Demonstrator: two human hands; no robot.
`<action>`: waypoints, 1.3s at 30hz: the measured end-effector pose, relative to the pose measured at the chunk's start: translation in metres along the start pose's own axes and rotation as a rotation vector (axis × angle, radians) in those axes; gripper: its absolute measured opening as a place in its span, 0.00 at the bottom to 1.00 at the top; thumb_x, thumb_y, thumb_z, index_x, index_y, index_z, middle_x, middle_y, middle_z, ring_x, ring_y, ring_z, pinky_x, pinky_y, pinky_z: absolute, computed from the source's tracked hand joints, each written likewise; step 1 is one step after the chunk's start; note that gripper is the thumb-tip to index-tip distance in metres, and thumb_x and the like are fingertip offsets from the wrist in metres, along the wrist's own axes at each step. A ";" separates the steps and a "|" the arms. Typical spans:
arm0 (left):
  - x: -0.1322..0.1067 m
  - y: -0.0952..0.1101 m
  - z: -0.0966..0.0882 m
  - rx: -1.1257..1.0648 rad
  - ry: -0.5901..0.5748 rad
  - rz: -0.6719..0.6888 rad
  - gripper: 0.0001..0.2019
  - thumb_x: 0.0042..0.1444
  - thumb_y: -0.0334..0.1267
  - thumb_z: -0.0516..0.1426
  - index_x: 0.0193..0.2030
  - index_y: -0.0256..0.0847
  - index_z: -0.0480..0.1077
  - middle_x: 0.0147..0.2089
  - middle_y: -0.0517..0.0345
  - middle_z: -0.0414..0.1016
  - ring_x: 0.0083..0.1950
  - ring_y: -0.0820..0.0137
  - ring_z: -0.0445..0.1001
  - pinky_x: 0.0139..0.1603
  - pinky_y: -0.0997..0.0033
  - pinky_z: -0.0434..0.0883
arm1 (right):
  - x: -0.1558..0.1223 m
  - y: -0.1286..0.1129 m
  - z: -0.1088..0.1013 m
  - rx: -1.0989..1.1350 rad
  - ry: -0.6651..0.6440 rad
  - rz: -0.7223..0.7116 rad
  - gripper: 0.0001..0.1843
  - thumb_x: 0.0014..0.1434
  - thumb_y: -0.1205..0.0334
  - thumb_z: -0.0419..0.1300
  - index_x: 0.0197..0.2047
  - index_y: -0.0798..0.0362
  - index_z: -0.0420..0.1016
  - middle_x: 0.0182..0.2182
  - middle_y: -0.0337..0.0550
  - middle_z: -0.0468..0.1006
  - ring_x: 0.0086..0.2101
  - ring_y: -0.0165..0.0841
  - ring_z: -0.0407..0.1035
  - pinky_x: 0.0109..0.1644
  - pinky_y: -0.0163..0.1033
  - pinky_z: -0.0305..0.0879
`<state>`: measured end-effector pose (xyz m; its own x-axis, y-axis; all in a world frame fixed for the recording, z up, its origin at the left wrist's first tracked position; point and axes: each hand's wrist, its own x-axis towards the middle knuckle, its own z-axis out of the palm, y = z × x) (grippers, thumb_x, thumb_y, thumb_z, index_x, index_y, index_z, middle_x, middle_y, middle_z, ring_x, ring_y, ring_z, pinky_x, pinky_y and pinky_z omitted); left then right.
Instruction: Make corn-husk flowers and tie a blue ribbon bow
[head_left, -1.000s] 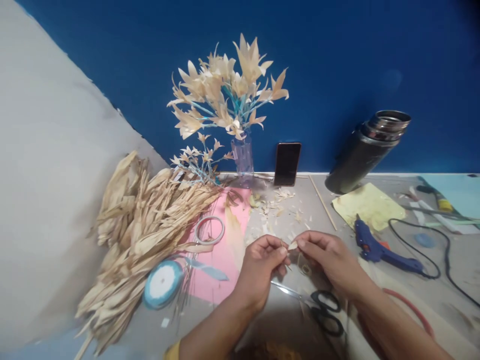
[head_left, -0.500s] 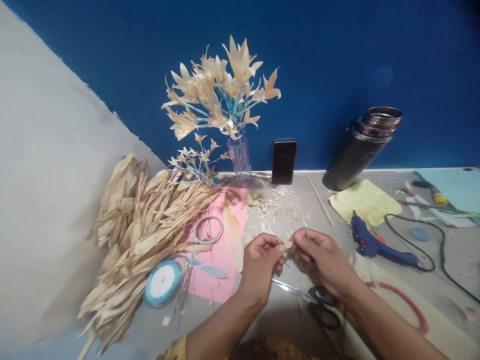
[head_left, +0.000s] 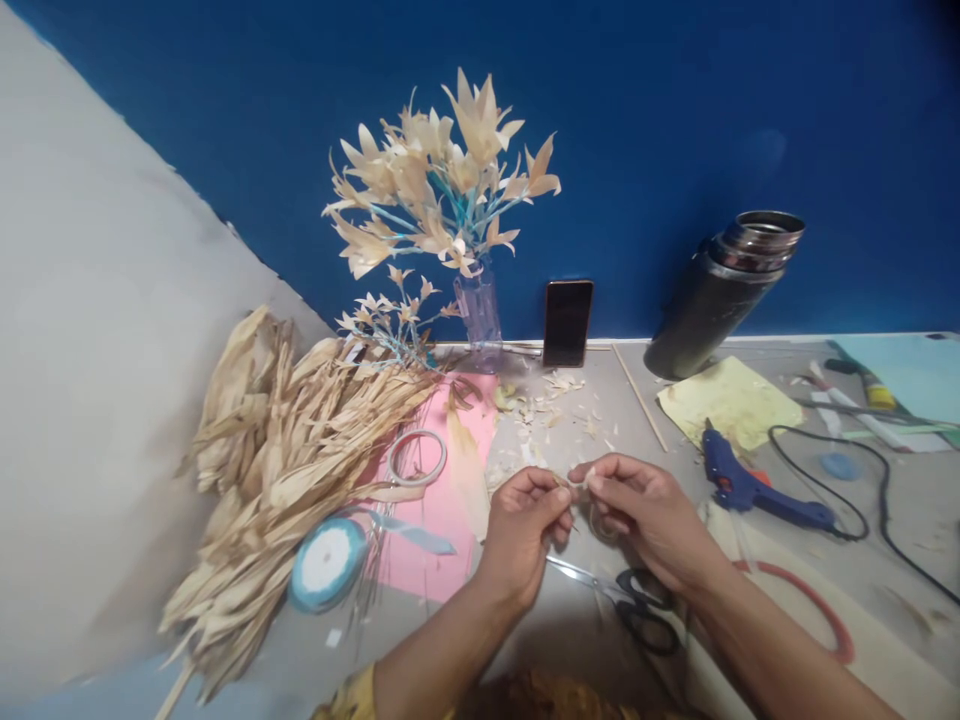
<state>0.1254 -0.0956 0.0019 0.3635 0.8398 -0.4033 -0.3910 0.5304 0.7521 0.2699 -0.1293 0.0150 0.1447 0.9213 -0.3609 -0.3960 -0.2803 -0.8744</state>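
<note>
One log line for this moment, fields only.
left hand: pinches husk piece | right hand: pinches same husk piece | scissors: flat below hands | glue gun: right of hands

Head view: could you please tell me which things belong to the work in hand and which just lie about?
In hand: left hand, right hand, both pinching a husk piece.
Lying about: scissors, glue gun, ribbon spool, tape ring, phone, flask.
</note>
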 end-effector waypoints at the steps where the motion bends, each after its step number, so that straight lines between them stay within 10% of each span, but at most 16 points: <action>1: 0.000 0.001 0.000 -0.005 -0.004 -0.009 0.16 0.42 0.39 0.73 0.30 0.36 0.72 0.24 0.60 0.75 0.22 0.79 0.66 0.24 0.79 0.61 | 0.001 -0.001 -0.002 -0.004 0.011 -0.003 0.21 0.45 0.46 0.76 0.28 0.54 0.76 0.21 0.38 0.74 0.18 0.22 0.53 0.21 0.32 0.46; 22: 0.000 0.006 -0.005 0.141 -0.042 -0.044 0.16 0.43 0.41 0.72 0.32 0.35 0.73 0.21 0.62 0.72 0.21 0.77 0.67 0.22 0.79 0.61 | -0.001 -0.004 -0.011 -0.398 -0.199 -0.036 0.23 0.52 0.59 0.67 0.50 0.54 0.69 0.25 0.35 0.79 0.27 0.31 0.70 0.33 0.36 0.60; 39: -0.001 -0.001 -0.001 0.025 0.032 0.039 0.16 0.43 0.39 0.72 0.31 0.38 0.70 0.20 0.64 0.71 0.21 0.78 0.65 0.23 0.80 0.61 | -0.002 -0.002 -0.011 -0.422 -0.120 -0.156 0.15 0.55 0.49 0.66 0.32 0.54 0.76 0.23 0.34 0.70 0.25 0.28 0.60 0.29 0.35 0.55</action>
<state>0.1251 -0.0967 0.0007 0.3213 0.8634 -0.3891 -0.3829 0.4942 0.7805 0.2799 -0.1334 0.0138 0.0574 0.9788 -0.1966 0.0293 -0.1985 -0.9797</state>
